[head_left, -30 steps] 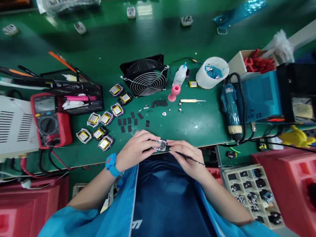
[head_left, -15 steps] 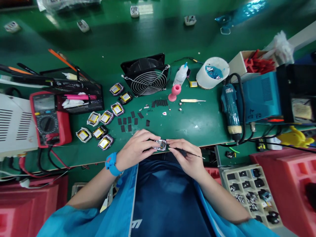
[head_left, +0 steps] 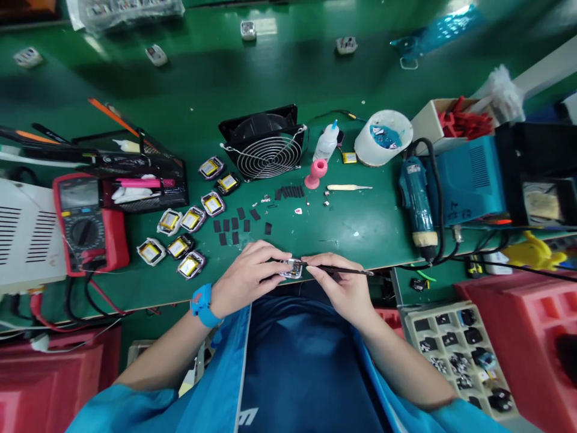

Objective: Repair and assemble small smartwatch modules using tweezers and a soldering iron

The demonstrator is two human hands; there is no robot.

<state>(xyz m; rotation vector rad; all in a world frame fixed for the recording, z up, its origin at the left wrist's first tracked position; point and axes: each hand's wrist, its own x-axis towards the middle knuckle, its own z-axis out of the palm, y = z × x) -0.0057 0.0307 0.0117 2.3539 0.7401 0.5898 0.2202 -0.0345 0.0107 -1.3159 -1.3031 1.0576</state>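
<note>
Head camera is showing the left hand (head_left: pixel 252 270) pinching a small device housing (head_left: pixel 294 270) between its fingertips; pale-rimmed and rounded-cornered, the housing is exposing silvery and dark innards. Just right of those fingertips, the right hand (head_left: pixel 340 282) is pinching a slim dark tool (head_left: pixel 338 268), extending over the housing.

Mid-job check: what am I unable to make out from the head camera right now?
All in the head view:
- Underside of the small device: turned away from the camera; the left hand also covers one side.
- Tip of the dark tool in the right hand: too small to tell whether it touches the device.
- Writing on the squeeze bottle: too small.
- Far end of the clear bag: cut off by the top edge.
</note>
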